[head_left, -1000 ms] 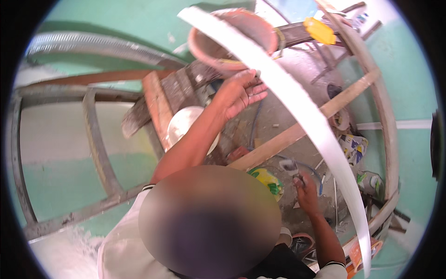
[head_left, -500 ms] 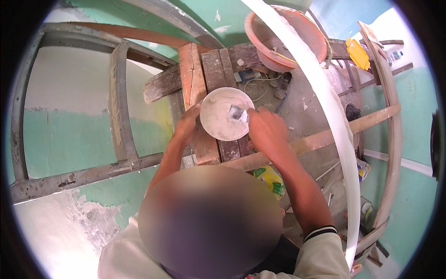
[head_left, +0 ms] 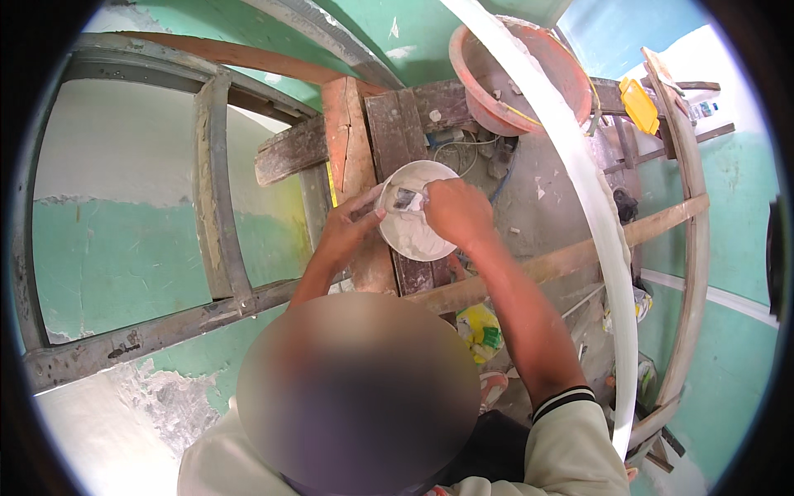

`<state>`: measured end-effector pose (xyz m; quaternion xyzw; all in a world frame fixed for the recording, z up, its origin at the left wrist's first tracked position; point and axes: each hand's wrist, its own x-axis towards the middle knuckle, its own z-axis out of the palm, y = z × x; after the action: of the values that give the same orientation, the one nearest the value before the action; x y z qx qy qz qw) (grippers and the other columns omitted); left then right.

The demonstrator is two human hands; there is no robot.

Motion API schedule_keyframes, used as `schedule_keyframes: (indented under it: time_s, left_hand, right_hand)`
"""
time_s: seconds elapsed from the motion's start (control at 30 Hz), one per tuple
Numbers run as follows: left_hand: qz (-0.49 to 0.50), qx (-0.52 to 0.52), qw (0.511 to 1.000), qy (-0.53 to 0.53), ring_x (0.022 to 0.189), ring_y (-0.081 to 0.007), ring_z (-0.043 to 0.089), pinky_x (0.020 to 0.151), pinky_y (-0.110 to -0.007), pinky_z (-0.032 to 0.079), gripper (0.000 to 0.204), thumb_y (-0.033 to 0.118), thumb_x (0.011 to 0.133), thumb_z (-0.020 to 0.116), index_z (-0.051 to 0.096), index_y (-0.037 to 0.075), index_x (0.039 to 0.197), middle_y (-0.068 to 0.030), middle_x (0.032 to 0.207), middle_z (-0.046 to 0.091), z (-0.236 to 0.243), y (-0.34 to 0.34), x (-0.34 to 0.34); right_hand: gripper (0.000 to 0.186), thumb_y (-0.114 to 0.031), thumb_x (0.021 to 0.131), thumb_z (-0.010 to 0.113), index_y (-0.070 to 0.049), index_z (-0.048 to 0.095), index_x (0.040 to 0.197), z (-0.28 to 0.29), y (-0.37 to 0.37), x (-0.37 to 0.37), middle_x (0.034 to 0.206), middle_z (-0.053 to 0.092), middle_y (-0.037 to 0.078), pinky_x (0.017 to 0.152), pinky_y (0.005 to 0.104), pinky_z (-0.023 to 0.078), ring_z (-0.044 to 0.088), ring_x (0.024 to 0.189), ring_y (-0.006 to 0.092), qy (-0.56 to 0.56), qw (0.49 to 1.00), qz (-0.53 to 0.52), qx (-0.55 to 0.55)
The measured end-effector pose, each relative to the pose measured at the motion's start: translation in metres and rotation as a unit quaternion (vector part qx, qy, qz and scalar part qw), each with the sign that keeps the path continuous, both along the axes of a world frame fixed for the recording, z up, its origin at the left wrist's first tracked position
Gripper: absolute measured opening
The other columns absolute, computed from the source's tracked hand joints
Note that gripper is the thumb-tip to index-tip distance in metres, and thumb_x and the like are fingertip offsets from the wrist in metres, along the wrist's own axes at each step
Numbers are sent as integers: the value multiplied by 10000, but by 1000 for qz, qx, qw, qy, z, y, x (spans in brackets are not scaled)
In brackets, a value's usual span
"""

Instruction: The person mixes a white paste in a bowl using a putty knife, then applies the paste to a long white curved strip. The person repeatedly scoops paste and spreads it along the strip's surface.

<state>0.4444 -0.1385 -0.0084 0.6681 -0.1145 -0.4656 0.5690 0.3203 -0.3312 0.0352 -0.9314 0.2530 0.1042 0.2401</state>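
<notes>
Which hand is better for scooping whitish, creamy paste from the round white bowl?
Probably the right hand: it holds the small, flat, grey-bladed scraper in the paste, while the left hand touches the bowl's rim.

Bright and fairly even across the planks [head_left: 401, 132], under pale, slightly cool light. Strongest beyond their right end, burnt out nearly to plain white on the wall patch [head_left: 707, 54] there. Washed out again beyond the near left corner, low on the peeling wall [head_left: 91, 446]. Hard glare with little surface detail along the curved white strip [head_left: 608, 240]. Clear and legible inside the white bowl [head_left: 418, 236], with a dark-and-bright contrast on the tool blade [head_left: 405, 198]. Dimmer beyond the far edge, with soft shadow on the green wall [head_left: 368, 29]. Smeared into a featureless oval [head_left: 360, 393] off the near edge. Bowed toward the rim, as along the wooden frame [head_left: 693, 273], then darkened into a bluish-edged black border [head_left: 769, 463].
</notes>
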Motion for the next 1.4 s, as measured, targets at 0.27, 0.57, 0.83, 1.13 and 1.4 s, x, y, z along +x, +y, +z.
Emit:
schedule_keyframes:
  time_s: [0.27,0.57,0.83,1.13,1.4]
  left_hand:
    - [-56,-17,995,-82,1377,-207,522,1171,-367,389,559,239,956,777,610,90,1468,-106,1485,590,-6,12,1]
    - [-74,32,990,-118,1319,-212,579,1098,-418,489,518,264,1025,666,571,66,1494,-86,1441,625,-36,15,20]
    - [-49,55,978,-197,1159,-207,641,993,-378,519,583,488,1081,515,606,30,1430,-102,1274,673,58,-45,21]
    - [-532,125,831,-105,1144,-232,658,1023,-420,522,658,562,1070,504,560,25,1446,-120,1229,698,189,-165,-116]
    - [-231,44,948,215,1293,-238,549,1101,-456,469,820,687,1000,522,440,36,1490,-133,1415,537,82,-215,-252]
  right_hand:
    - [263,-263,941,678,-15,736,1005,-4,-5,-6,1006,745,204,834,520,551,718,955,394,-58,994,-24,89]
    - [238,-177,999,705,14,700,1140,-32,-18,-73,1036,750,107,830,337,549,696,933,170,-263,884,-122,367]
    - [323,-332,1044,642,-46,690,1185,47,-27,-268,967,708,93,819,375,525,674,890,196,-155,915,-35,370]
    - [274,-296,1078,580,-52,672,1164,-53,46,-494,876,646,4,723,295,485,585,795,101,-245,767,-465,369]
    - [240,-221,1051,613,-33,627,1199,-194,-55,-462,1003,671,41,797,297,525,643,901,145,-579,572,-444,374]
